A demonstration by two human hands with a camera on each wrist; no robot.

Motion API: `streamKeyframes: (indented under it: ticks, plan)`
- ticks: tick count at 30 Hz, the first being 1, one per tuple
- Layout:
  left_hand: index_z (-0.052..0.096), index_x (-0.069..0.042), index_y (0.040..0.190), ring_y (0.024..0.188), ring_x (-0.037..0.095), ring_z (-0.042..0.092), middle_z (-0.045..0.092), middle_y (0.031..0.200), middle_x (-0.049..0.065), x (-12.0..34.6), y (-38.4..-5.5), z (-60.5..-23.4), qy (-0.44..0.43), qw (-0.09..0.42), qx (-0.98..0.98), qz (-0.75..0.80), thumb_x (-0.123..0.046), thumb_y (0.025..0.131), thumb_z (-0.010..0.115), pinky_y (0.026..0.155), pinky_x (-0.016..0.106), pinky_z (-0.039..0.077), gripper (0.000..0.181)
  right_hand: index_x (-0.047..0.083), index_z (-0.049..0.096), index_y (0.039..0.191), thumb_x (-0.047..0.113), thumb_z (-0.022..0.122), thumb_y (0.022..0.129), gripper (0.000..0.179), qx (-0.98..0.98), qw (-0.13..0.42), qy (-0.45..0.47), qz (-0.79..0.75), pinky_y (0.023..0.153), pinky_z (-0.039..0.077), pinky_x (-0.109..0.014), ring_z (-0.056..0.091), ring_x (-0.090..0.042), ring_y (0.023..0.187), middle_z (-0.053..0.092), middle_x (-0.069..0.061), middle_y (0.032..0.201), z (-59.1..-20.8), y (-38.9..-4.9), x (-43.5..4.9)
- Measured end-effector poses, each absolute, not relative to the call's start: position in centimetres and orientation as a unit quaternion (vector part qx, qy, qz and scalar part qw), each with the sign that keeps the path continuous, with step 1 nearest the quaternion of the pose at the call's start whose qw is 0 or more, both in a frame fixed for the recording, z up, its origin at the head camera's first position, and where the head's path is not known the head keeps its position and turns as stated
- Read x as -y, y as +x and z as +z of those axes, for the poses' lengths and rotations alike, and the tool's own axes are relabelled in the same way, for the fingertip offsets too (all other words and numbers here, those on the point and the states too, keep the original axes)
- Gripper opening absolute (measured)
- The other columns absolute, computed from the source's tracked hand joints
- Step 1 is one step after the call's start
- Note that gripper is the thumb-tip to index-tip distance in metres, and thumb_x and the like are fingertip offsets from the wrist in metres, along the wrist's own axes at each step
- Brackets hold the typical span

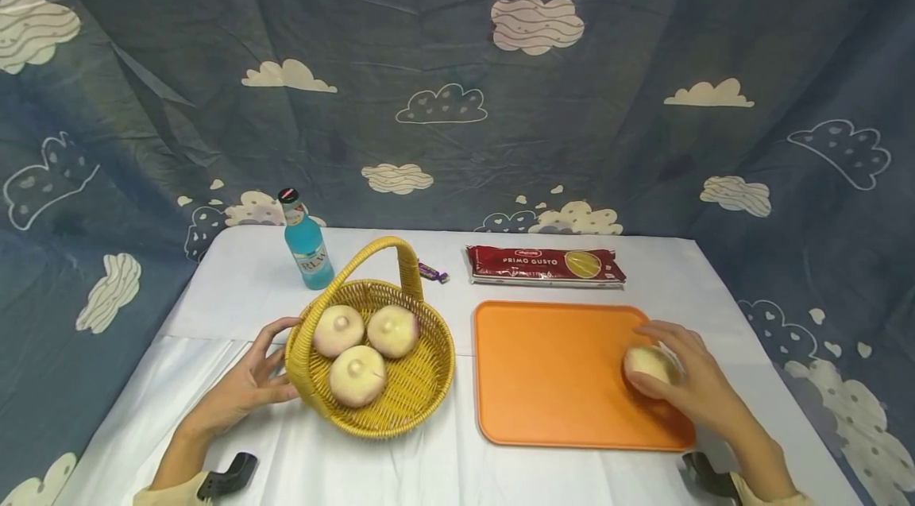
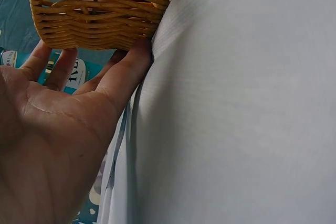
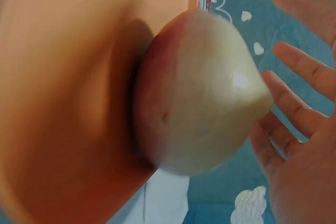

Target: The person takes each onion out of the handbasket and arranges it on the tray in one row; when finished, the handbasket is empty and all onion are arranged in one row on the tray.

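Turnip (image 3: 197,95) by right hand (image 1: 689,372), axis upright, nub (image 3: 262,102) away from tray (image 1: 550,379)

Basket (image 1: 418,391) woven yellow, turnips (image 3: 210,98) cream and reddish, tray (image 1: 550,371) orange, bottle (image 1: 304,237) blue, surface (image 1: 422,474) white, backdrop (image 1: 343,5) dark blue-grey with pale clouds.

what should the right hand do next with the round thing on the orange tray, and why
Probably curl the right hand in around the pale round vegetable: it sits on the orange tray, and in the right wrist view the visible fingers are spread, not wrapped around it.
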State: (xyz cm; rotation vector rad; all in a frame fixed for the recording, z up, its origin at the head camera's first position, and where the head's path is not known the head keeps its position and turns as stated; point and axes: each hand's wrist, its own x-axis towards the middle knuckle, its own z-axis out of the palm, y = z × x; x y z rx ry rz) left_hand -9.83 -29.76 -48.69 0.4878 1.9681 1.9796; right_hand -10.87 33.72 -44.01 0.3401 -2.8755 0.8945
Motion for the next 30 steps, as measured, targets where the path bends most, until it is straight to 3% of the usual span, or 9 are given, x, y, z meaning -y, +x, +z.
streamKeyframes:
  ticks: [1,3,5,7,12,16,19,22,30]
  plan:
    - [0.013,-0.017,0.157,0.135,-0.005,0.044,0.021,0.158,-0.001,29.8,-9.8,-48.7,0.170,0.154,-0.687,0.690,0.009,0.085,0.070,0.106,0.020,0.046,0.095,0.010,0.057,0.134,0.025,0.088,0.077,0.066,0.946,0.063,0.123,0.293,0.097,0.036,-0.077,0.038,-0.042,0.127,0.049,-0.018,0.138,-44.0,-11.0,-33.5]
    - [0.014,-0.017,0.157,0.135,-0.005,0.044,0.019,0.159,0.001,29.8,-9.8,-48.6,0.169,0.154,-0.687,0.690,0.009,0.085,0.070,0.106,0.020,0.046,0.095,0.010,0.059,0.133,0.020,0.089,0.075,0.067,0.942,0.083,0.148,0.289,0.108,0.039,-0.062,0.040,-0.038,0.126,0.052,-0.016,0.136,-44.1,-11.2,-33.0]
    - [0.013,-0.017,0.157,0.135,-0.004,0.044,0.019,0.159,0.002,29.9,-9.9,-48.6,0.171,0.153,-0.686,0.690,0.009,0.085,0.069,0.106,0.020,0.046,0.095,0.011,0.060,0.133,0.017,0.090,0.073,0.067,0.937,0.098,0.171,0.287,0.112,0.036,-0.037,0.041,-0.033,0.125,0.054,-0.013,0.136,-44.2,-11.6,-32.5]
    - [0.013,-0.017,0.157,0.135,-0.002,0.045,0.020,0.158,0.002,30.0,-9.9,-48.6,0.174,0.153,-0.686,0.690,0.010,0.085,0.069,0.106,0.020,0.046,0.095,0.012,0.060,0.133,0.018,0.090,0.073,0.067,0.935,0.103,0.190,0.283,0.107,0.035,-0.032,0.041,-0.031,0.125,0.054,-0.011,0.136,-44.1,-11.9,-31.9]
    - [0.014,-0.017,0.157,0.134,-0.004,0.045,0.015,0.160,0.010,29.9,-9.9,-48.6,0.171,0.152,-0.691,0.686,0.008,0.085,0.070,0.105,0.019,0.046,0.095,0.018,0.060,0.133,0.023,0.089,0.075,0.064,0.935,0.088,0.215,0.267,0.104,0.038,-0.041,0.041,-0.027,0.126,0.052,-0.007,0.138,-43.5,-13.1,-30.3]
    - [0.014,-0.018,0.157,0.133,-0.007,0.044,0.012,0.162,0.016,29.8,-10.0,-48.7,0.167,0.152,-0.694,0.683,0.008,0.085,0.071,0.106,0.018,0.045,0.095,0.021,0.061,0.132,0.025,0.089,0.075,0.063,0.929,0.095,0.242,0.262,0.102,0.037,-0.036,0.042,-0.024,0.126,0.053,-0.004,0.136,-43.3,-14.1,-29.2]
    - [0.015,-0.017,0.156,0.134,-0.007,0.044,0.015,0.161,0.014,29.8,-10.1,-48.7,0.167,0.151,-0.694,0.684,0.008,0.084,0.071,0.106,0.018,0.044,0.095,0.020,0.062,0.131,0.025,0.089,0.075,0.063,0.923,0.092,0.257,0.272,0.104,0.034,-0.053,0.041,-0.026,0.128,0.053,-0.004,0.137,-43.1,-14.6,-28.4]
    - [0.015,-0.018,0.156,0.134,-0.007,0.043,0.015,0.161,0.010,29.8,-10.1,-48.7,0.166,0.151,-0.694,0.684,0.007,0.084,0.071,0.106,0.018,0.044,0.095,0.021,0.062,0.132,0.029,0.088,0.077,0.062,0.922,0.079,0.260,0.277,0.105,0.035,-0.057,0.041,-0.025,0.131,0.052,-0.003,0.139,-42.7,-14.8,-27.6]
    - [0.016,-0.018,0.156,0.134,-0.007,0.043,0.016,0.160,0.009,29.8,-10.0,-48.7,0.166,0.148,-0.697,0.682,0.008,0.085,0.070,0.105,0.018,0.045,0.094,0.022,0.061,0.133,0.031,0.086,0.079,0.059,0.922,0.071,0.288,0.251,0.105,0.045,-0.051,0.042,-0.021,0.132,0.052,-0.001,0.140,-41.4,-15.6,-24.8]
